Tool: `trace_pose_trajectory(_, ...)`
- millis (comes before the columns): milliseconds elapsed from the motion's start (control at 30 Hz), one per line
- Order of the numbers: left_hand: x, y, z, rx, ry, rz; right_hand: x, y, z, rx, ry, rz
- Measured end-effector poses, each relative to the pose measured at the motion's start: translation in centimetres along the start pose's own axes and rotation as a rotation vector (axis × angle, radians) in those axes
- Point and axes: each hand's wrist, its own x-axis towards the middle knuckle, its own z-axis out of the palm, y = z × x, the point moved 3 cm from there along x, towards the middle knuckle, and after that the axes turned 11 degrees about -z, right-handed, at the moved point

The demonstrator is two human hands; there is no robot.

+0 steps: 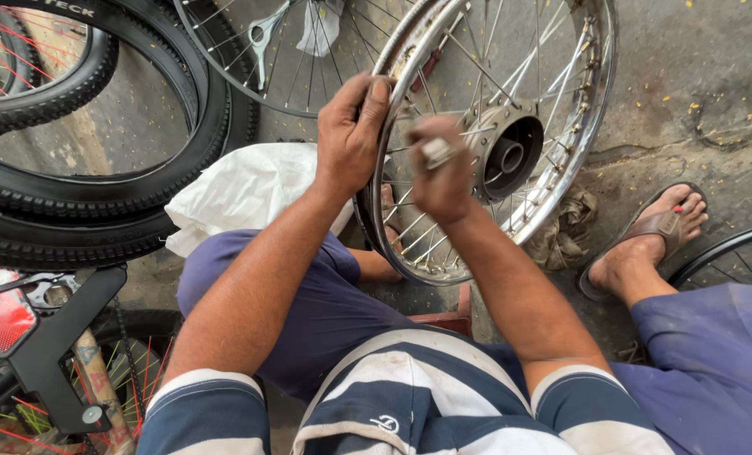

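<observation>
Down near the lap, the right hand [442, 179] pinches a small metal tool [436, 152] against the spokes, while the left hand [351, 135] clamps the chrome wheel rim [599, 93] just beside it. Left of that hand lies a crumpled white bag [241, 194]; farther left, black tyres [98, 202].

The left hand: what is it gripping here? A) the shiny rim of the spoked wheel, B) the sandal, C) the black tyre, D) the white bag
A: the left hand curls over the edge of the shiny rim, while the right hand pinches a small metal tool at the spokes.
</observation>
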Motion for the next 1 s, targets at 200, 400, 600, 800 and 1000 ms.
trace_pose_trajectory(200,-0.3,0.1,0.0,0.005,-0.006,-0.048,2.7,4.4,-3.3,0.492,0.356,0.547)
trace_pose_trajectory(400,-0.1,0.0,0.1,0.001,0.001,-0.012,3.2,4.4,-2.6,0.463,0.310,0.606)
trace_pose_trajectory(600,0.1,-0.3,-0.1,0.001,0.012,-0.075,0.9,-1.3,0.7,-0.286,-0.059,-0.343)
trace_pose_trajectory(800,-0.3,0.1,0.1,0.031,-0.004,-0.029,2.2,2.6,-3.0,0.235,0.274,0.285)
trace_pose_trajectory(1000,-0.3,0.4,0.2,-0.007,-0.004,0.041,3.5,4.9,-3.2,0.737,0.384,0.724)
